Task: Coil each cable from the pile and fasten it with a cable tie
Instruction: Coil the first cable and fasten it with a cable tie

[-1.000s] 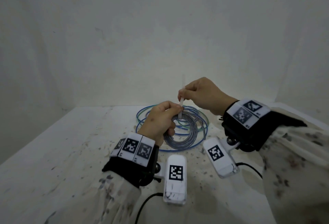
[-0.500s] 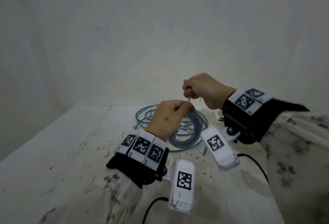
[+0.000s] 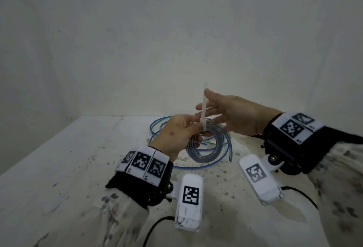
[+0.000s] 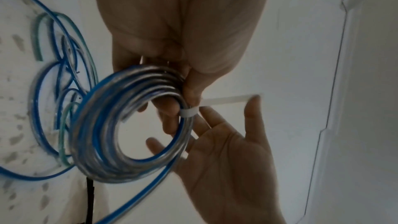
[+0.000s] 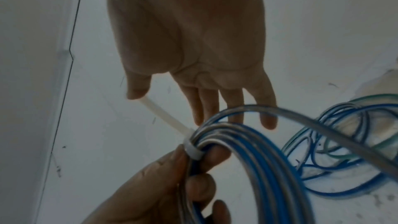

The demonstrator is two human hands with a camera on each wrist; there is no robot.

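Note:
A coil of clear and blue cable (image 3: 206, 151) is held above the table, and my left hand (image 3: 199, 132) grips it at its top. A white cable tie (image 3: 203, 109) is cinched round the bundle beside my left fingers, and its tail sticks upward. In the left wrist view the tie's band (image 4: 186, 112) hugs the coil (image 4: 129, 125). My right hand (image 3: 211, 107) is open with straight, spread fingers, just right of the tail. Its thumb tip (image 5: 136, 93) touches the tail's end (image 5: 163, 117). The band (image 5: 192, 151) sits against my left hand (image 5: 172, 181).
Loose blue and green cable loops (image 3: 157, 129) lie on the stained white table (image 3: 78, 168) behind and under the coil, also as loops (image 5: 344, 142) in the right wrist view. White walls close off the back and sides. A black cord (image 3: 155, 227) runs near the front edge.
My right hand had pinched the tie's tail and pulled it up; now it has let go and spread its fingers. The left hand keeps hold of the coil.

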